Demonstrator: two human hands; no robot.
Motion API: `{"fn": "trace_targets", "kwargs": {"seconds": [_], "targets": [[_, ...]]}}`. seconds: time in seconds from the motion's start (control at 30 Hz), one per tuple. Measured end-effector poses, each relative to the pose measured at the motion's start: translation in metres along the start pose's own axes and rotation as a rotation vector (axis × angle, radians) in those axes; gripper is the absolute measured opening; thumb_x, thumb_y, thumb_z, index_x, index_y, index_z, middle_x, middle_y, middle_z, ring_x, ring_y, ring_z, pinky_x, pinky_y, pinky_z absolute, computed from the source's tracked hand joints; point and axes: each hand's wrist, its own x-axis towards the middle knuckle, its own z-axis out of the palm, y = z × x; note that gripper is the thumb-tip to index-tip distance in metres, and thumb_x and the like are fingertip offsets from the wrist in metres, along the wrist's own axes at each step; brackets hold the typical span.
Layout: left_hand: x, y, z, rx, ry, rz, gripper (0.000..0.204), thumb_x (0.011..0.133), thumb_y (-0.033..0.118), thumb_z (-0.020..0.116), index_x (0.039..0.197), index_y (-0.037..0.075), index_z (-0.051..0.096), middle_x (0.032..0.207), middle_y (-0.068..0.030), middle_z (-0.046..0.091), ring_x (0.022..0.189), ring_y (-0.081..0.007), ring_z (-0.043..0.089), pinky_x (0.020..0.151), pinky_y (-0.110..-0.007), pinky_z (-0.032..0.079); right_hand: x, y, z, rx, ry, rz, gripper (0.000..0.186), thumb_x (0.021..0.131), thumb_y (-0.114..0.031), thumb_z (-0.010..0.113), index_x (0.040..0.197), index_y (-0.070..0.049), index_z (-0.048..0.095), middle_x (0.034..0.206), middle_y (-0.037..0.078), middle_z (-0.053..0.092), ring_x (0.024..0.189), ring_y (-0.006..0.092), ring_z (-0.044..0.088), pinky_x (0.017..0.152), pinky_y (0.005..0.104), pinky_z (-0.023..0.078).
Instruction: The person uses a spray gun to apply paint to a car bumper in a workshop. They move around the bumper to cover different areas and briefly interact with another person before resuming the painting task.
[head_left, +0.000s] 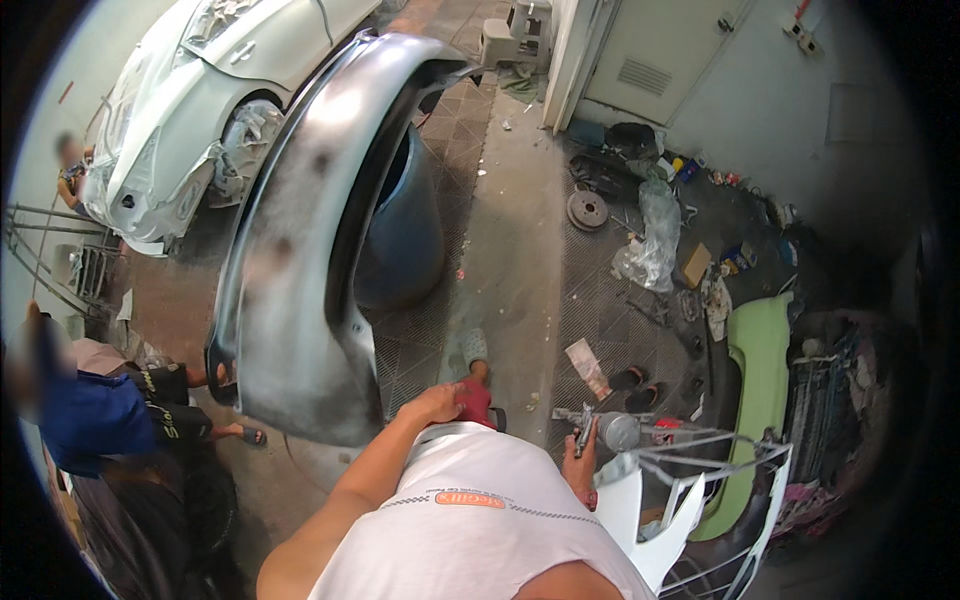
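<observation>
My right hand [578, 462] is closed on a metal spray gun [585, 432] with a grey cup [620, 432], low right of centre. My left hand [432, 405] has its fingers curled at my waist, over the red shorts [470, 392]; what they hold, if anything, I cannot make out. In front of me a large curved bumper [305, 250], with mottled grey and black patches, rests over a blue drum [405, 250], its near end just beyond my left hand.
A masked white car [180, 130] and a seated person [70, 175] are upper left; another person [95, 420] in blue stands left. Clutter [650, 235], a brake disc [587, 210], a green panel [750, 350] and a white part on a metal stand [680, 530] line the right. A door [650, 60] is behind.
</observation>
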Motion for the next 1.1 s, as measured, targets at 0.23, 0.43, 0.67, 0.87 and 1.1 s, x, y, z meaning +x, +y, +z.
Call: {"fn": "trace_targets", "kwargs": {"seconds": [0.23,0.43,0.67,0.87,1.1], "targets": [[0.123,-0.015,-0.132,-0.361,0.116,-0.057,0.055,0.099,0.028,0.067,0.149,0.007,0.057,0.144,-0.0239,0.063,0.132,-0.0380,0.062,0.111,-0.045,0.049,0.151,-0.061,-0.011,-0.046,0.053,0.033,0.076,0.104,-0.013,0.062,0.170,-0.013,0.024,0.144,0.024,0.057,0.121,0.0334,0.062,0.107,0.0403,0.048],[0.183,-0.049,-0.192,-0.575,0.204,-0.171,0.052,0.104,0.027,0.063,0.150,0.005,0.055,0.146,-0.0199,0.062,0.129,-0.0331,0.064,0.109,-0.043,0.051,0.268,-0.127,-0.021,0.015,0.085,-0.029,0.080,0.102,-0.005,0.060,0.171,-0.016,0.021,0.133,0.013,0.060,0.107,0.0202,0.062,0.096,0.0317,0.052],[0.234,-0.067,-0.177,-0.869,0.221,-0.441,0.053,0.105,0.031,0.063,0.151,0.006,0.054,0.148,-0.0194,0.061,0.136,-0.0312,0.060,0.112,-0.042,0.047,0.411,-0.174,-0.040,-0.007,0.049,-0.047,0.082,0.103,-0.003,0.057,0.171,-0.030,0.021,0.134,0.011,0.061,0.089,0.0173,0.061,0.062,0.0288,0.054],[0.270,-0.060,-0.109,-0.782,0.282,-0.854,0.054,0.099,0.037,0.066,0.143,0.006,0.065,0.145,-0.0176,0.065,0.137,-0.0331,0.060,0.117,-0.043,0.045,0.582,-0.212,-0.069,0.045,0.000,-0.088,0.082,0.101,-0.001,0.052,0.172,-0.028,0.020,0.129,0.010,0.063,0.094,0.0183,0.064,0.064,0.0299,0.058],[0.334,0.041,-0.158,-0.808,0.186,-0.926,0.060,0.101,0.041,0.067,0.147,0.003,0.059,0.155,-0.0198,0.056,0.142,-0.0343,0.054,0.118,-0.044,0.043,0.760,-0.293,-0.120,0.122,0.001,-0.135,0.071,0.110,-0.026,0.056,0.171,-0.026,0.021,0.126,0.012,0.067,0.100,0.0182,0.068,0.054,0.0288,0.051]]}}
